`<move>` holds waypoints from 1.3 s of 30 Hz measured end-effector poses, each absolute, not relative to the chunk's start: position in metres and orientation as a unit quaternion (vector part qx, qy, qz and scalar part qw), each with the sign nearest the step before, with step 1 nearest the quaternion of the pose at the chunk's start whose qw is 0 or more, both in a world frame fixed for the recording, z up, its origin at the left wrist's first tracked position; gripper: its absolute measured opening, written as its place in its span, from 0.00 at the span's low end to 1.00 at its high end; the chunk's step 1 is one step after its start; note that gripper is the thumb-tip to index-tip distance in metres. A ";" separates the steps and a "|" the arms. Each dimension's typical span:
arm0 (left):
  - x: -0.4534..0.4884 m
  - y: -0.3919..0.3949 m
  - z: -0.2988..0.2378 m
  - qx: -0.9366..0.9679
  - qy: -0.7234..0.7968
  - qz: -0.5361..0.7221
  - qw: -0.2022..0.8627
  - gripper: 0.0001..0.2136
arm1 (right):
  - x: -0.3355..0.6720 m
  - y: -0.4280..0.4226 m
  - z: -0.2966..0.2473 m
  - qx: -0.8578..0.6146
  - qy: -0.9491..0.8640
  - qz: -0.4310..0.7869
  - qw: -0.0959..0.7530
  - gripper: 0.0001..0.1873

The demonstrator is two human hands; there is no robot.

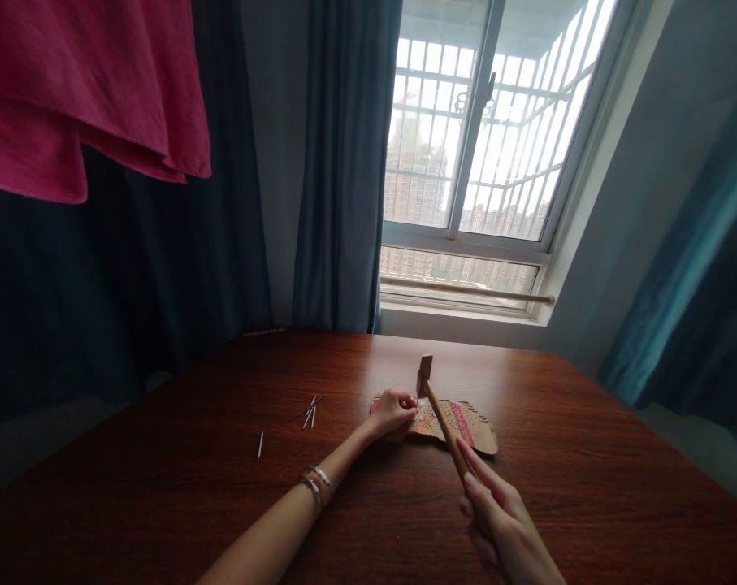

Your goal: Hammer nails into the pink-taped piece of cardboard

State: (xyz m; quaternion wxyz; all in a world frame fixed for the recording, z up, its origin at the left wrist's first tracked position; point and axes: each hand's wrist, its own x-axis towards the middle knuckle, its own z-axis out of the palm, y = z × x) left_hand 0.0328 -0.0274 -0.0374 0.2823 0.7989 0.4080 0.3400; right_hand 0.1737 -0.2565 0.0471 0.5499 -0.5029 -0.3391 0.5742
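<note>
My right hand (496,508) is closed around the wooden handle of a hammer (446,422). The hammer's head is raised just over the fingertips of my left hand (396,412). Those fingers are pinched together on a thin, dark nail, of which only a sliver shows below the hammer head. Under the left hand lies a flat piece of cardboard (481,435) with a ragged edge, a pink strip and many small holes or dots. My left hand and the hammer hide part of it.
Several thin metal nails (310,413) lie in a small crossed pile on the brown wooden table (179,496). One separate nail (260,444) rests nearer to me. Blue curtains (347,162), a barred window and a hanging pink cloth (100,97) are beyond.
</note>
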 end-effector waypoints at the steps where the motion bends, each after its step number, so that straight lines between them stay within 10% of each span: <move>1: 0.033 -0.028 -0.037 0.799 0.408 0.341 0.281 0.09 | 0.173 -0.257 0.048 -0.503 -0.339 0.574 0.551 0.42; 39: 0.033 -0.027 -0.033 0.795 0.406 0.340 0.296 0.11 | 0.175 -0.258 0.044 -0.495 -0.329 0.583 0.554 0.40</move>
